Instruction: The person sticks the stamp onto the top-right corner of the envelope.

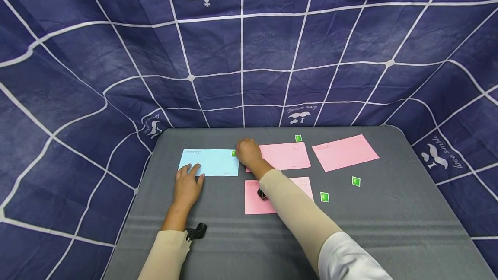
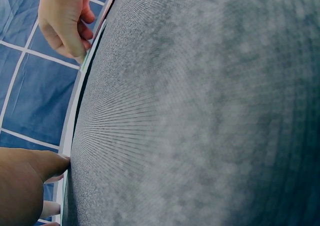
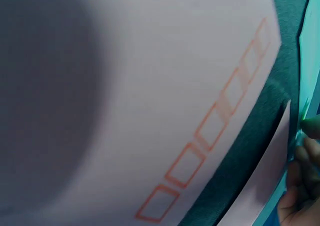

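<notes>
A light blue envelope lies at the left of the grey table. My left hand rests on its lower left part with the fingers spread. At the envelope's upper right corner, my right hand has its thumb and fingers curled at a small green stamp. The left wrist view shows the right hand with its fingertips together at that stamp, down at the envelope; whether the stamp is stuck there I cannot tell. A pink envelope lies partly beneath the right wrist.
Another pink envelope lies in front, partly covered by the right forearm. A third pink envelope lies tilted at the right. Loose green stamps lie nearby: one behind, two to the right, including a stamp. Blue cloth surrounds the table.
</notes>
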`<control>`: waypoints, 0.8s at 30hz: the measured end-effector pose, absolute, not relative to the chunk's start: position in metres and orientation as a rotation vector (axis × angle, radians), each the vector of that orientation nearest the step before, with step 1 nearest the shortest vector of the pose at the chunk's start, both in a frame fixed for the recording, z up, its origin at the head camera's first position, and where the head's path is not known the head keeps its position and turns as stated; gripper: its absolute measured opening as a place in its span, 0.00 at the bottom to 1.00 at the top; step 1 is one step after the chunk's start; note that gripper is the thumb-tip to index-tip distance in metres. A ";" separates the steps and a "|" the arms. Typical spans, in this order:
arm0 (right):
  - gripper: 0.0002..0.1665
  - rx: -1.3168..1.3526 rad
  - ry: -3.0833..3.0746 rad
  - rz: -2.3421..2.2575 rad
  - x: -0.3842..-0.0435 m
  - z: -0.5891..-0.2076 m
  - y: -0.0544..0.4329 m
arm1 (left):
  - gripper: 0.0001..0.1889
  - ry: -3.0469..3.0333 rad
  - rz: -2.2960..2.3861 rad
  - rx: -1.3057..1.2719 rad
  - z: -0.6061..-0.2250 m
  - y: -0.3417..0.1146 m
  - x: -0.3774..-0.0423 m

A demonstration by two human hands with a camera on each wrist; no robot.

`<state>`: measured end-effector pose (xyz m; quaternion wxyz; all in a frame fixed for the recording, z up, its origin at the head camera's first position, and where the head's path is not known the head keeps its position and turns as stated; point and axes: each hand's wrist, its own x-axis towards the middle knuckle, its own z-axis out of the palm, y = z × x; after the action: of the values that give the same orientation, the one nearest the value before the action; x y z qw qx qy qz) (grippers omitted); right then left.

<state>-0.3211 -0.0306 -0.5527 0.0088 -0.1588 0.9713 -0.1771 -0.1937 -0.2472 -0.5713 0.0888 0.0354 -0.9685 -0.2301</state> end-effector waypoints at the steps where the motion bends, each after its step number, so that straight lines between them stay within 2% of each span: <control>1: 0.03 -0.516 3.037 -0.566 -0.321 -0.553 -0.031 | 0.24 -2.881 -0.684 0.105 -0.571 -0.247 -0.194; 4: 0.02 -0.599 3.030 -0.594 -0.322 -0.553 -0.030 | 0.24 -2.892 -0.682 0.106 -0.571 -0.248 -0.194; 10: 0.05 -0.739 3.004 -0.589 -0.321 -0.551 -0.028 | 0.24 -2.892 -0.696 0.103 -0.573 -0.249 -0.194; 18: 0.04 -0.720 2.973 -0.560 -0.323 -0.549 -0.027 | 0.24 -2.876 -0.688 0.104 -0.572 -0.248 -0.195; 24: 0.07 -0.669 2.981 -0.553 -0.320 -0.550 -0.028 | 0.24 -2.891 -0.690 0.119 -0.569 -0.248 -0.195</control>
<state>-0.3200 -0.0279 -0.5496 0.0186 -0.2153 0.9600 -0.1781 -0.1947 -0.2475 -0.5695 0.0832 0.0400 -0.9685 -0.2312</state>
